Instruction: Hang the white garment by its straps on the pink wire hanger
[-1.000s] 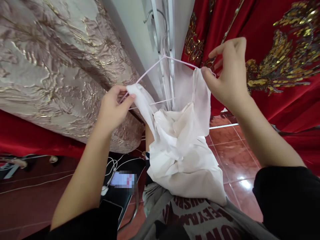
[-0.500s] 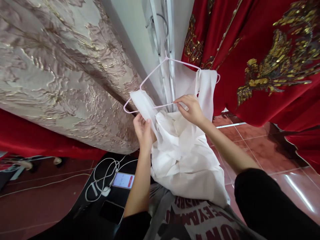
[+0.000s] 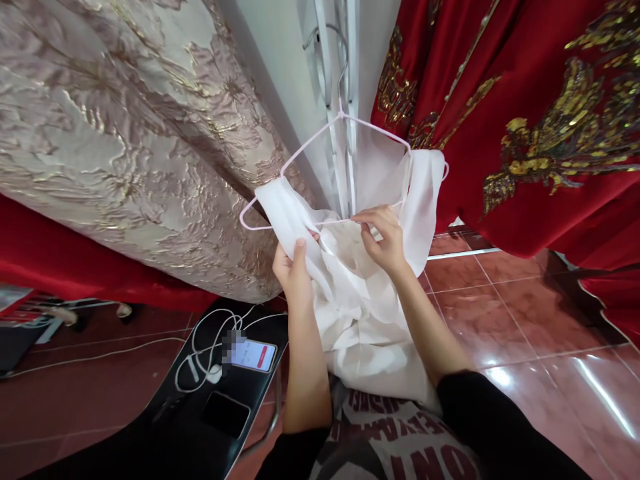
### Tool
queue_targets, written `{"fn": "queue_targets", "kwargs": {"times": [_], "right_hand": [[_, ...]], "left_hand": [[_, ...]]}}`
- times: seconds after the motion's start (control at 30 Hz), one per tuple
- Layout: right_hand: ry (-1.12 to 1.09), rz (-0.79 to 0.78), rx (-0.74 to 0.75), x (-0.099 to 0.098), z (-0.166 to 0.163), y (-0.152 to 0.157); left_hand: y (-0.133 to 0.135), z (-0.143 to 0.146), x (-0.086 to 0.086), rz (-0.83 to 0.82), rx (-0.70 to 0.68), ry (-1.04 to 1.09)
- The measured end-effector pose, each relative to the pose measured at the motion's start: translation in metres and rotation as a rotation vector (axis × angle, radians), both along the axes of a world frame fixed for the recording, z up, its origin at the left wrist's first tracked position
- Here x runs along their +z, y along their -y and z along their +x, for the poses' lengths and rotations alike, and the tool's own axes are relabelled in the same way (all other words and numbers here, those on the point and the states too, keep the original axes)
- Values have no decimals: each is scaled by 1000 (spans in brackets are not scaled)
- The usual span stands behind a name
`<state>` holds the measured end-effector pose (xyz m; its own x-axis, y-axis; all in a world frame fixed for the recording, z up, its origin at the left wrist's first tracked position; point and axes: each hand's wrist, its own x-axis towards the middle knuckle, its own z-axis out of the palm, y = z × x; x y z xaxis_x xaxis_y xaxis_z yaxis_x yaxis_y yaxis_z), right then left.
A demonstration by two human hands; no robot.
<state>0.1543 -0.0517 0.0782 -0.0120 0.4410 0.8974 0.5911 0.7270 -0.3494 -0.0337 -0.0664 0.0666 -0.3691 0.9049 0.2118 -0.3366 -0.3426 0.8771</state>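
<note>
A white garment [image 3: 365,293] hangs by its two straps from a pale pink wire hanger [image 3: 310,143], whose hook goes over a white rail. My left hand [image 3: 294,267] pinches the cloth just under the left strap, thumb on top. My right hand [image 3: 383,237] is closed on the garment's upper edge beside the hanger's bottom bar. The lower part of the garment bunches down onto my lap.
A beige embossed gown [image 3: 125,133] hangs at left, a red gown with gold sequins [image 3: 540,127] at right. A black chair [image 3: 210,400] below holds a lit phone [image 3: 255,355], a dark phone [image 3: 225,413] and white cables. The floor is red tile [image 3: 500,313].
Both hands came down from the strap ends on the hanger to the garment's upper edge near its middle. The straps now rest on the hanger by themselves. The view shifted slightly right.
</note>
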Motion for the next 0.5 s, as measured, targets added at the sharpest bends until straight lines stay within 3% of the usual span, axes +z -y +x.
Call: {"fn": "queue_targets", "kwargs": {"times": [0.3,0.5], "right_hand": [[0,-141,-37,-2,-1,3],[-8,-143,-42,0,0,3]], "left_hand": [[4,10,-1,43,9,-24],[7,9,0,8,-15,-29]]}}
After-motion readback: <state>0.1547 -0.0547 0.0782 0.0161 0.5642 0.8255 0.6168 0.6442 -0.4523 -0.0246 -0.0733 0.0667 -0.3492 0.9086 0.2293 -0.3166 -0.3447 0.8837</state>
